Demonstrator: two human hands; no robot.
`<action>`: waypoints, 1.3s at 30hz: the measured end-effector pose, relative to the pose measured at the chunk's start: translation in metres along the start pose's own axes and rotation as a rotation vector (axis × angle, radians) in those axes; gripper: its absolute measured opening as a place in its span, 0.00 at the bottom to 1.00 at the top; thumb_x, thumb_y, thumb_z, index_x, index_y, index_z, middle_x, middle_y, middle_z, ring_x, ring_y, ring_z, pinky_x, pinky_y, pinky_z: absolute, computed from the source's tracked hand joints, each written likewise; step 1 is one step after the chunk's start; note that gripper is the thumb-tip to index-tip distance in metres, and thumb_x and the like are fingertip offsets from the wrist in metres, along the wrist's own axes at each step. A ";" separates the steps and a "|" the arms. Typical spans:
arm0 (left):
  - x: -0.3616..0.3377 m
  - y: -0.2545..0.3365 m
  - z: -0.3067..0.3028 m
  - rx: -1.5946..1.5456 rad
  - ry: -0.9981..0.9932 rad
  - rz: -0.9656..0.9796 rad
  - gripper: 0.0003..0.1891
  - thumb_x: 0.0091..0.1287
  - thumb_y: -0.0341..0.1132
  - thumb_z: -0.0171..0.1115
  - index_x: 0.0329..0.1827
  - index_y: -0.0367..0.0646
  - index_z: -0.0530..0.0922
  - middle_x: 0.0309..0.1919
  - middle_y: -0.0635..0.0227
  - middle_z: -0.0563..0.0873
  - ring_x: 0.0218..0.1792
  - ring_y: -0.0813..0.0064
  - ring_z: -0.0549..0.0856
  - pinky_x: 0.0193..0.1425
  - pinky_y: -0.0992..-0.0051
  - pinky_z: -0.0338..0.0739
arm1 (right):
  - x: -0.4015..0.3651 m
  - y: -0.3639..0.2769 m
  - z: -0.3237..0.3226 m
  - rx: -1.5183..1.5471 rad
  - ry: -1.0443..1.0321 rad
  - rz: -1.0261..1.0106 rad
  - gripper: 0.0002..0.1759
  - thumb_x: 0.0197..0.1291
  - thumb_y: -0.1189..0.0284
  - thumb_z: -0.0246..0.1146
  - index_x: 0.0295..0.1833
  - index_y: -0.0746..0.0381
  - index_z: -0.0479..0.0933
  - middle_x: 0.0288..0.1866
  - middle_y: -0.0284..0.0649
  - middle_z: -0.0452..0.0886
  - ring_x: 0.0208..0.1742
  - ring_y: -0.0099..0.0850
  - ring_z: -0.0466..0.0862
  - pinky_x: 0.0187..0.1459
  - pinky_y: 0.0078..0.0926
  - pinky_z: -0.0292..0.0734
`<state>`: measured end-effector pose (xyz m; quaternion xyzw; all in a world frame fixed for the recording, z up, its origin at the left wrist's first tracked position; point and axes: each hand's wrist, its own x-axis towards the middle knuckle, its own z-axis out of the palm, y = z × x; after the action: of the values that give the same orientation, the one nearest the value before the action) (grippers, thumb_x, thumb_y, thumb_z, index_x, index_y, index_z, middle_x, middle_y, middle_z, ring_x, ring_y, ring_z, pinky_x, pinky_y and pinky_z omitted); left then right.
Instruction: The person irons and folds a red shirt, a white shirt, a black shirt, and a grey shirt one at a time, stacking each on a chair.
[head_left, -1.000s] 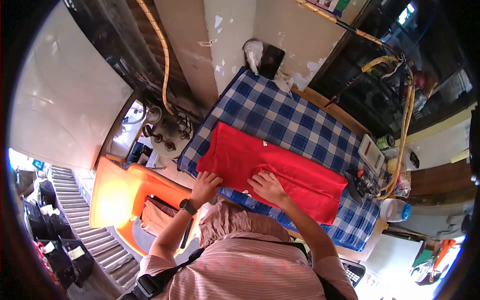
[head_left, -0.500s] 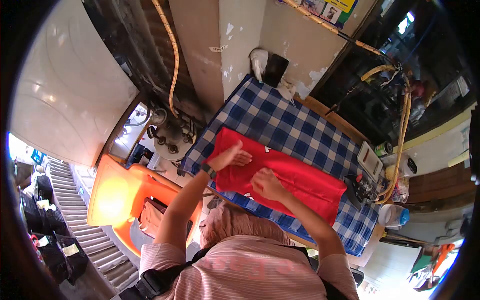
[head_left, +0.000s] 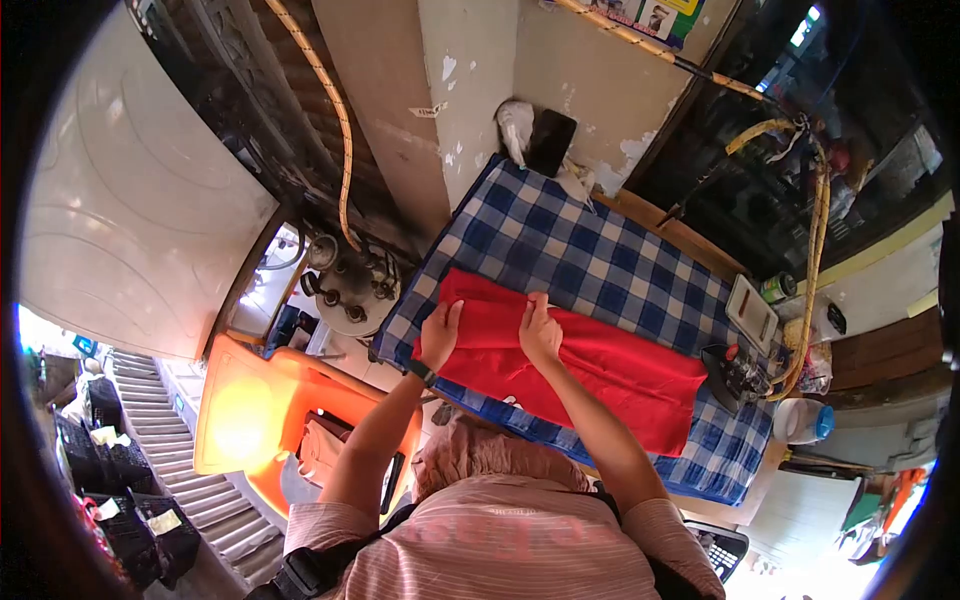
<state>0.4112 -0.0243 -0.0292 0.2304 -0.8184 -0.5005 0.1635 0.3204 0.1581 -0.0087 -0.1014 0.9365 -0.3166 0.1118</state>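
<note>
A folded red cloth [head_left: 620,385] with a bit of white print at its near edge lies lengthwise on the table, over a blue-and-white checked cloth [head_left: 560,230]. At the red cloth's left end, my left hand [head_left: 438,338] has its fingers curled on the fabric, thumb up; a dark watch is on that wrist. My right hand [head_left: 540,330] pinches the same cloth near its far edge, a little right of the left hand. Between the two hands the fabric is drawn into a fold. What lies beneath the upper layer is hidden.
A clothes iron [head_left: 728,375] stands beyond the red cloth's right end, near a white tray [head_left: 750,315] and a blue-lidded container [head_left: 803,420]. An orange chair [head_left: 270,400] holding a bag is at left. A gas stove [head_left: 355,295] sits beyond the table's left edge.
My left hand went from lying flat to gripping the left end. My right hand moved up to the far edge and pinched it. The white letter at the far edge has gone out of sight.
</note>
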 end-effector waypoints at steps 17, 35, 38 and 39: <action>0.069 0.005 0.033 0.816 0.479 0.263 0.12 0.68 0.46 0.59 0.44 0.47 0.75 0.39 0.62 0.79 0.43 0.55 0.77 0.45 0.57 0.68 | -0.120 0.240 -0.170 -0.161 0.920 0.205 0.13 0.56 0.78 0.57 0.48 0.62 0.72 0.39 0.47 0.75 0.45 0.50 0.73 0.52 0.46 0.66; -0.037 0.104 0.108 0.578 -0.406 0.862 0.10 0.50 0.34 0.64 0.34 0.49 0.75 0.33 0.69 0.79 0.41 0.66 0.79 0.57 0.58 0.64 | -0.144 0.313 -0.204 -0.108 0.804 0.136 0.15 0.57 0.62 0.69 0.33 0.61 0.75 0.27 0.42 0.79 0.35 0.46 0.78 0.40 0.45 0.70; -0.043 0.116 0.105 0.708 -0.511 0.832 0.06 0.53 0.35 0.62 0.32 0.48 0.76 0.33 0.68 0.79 0.41 0.65 0.79 0.57 0.59 0.64 | -0.158 0.299 -0.213 0.191 0.602 0.335 0.11 0.56 0.66 0.68 0.33 0.60 0.73 0.28 0.42 0.77 0.37 0.46 0.77 0.42 0.47 0.69; -0.045 0.115 0.112 0.771 -0.464 0.850 0.06 0.55 0.36 0.61 0.33 0.47 0.77 0.34 0.67 0.80 0.40 0.64 0.79 0.56 0.60 0.65 | -0.159 0.286 -0.210 -0.126 0.707 0.233 0.10 0.56 0.68 0.66 0.34 0.60 0.73 0.31 0.44 0.77 0.38 0.47 0.76 0.41 0.47 0.69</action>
<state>0.3686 0.1280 0.0222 -0.1881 -0.9748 -0.0969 0.0714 0.3809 0.5426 0.0009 0.1149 0.9400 -0.2591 -0.1896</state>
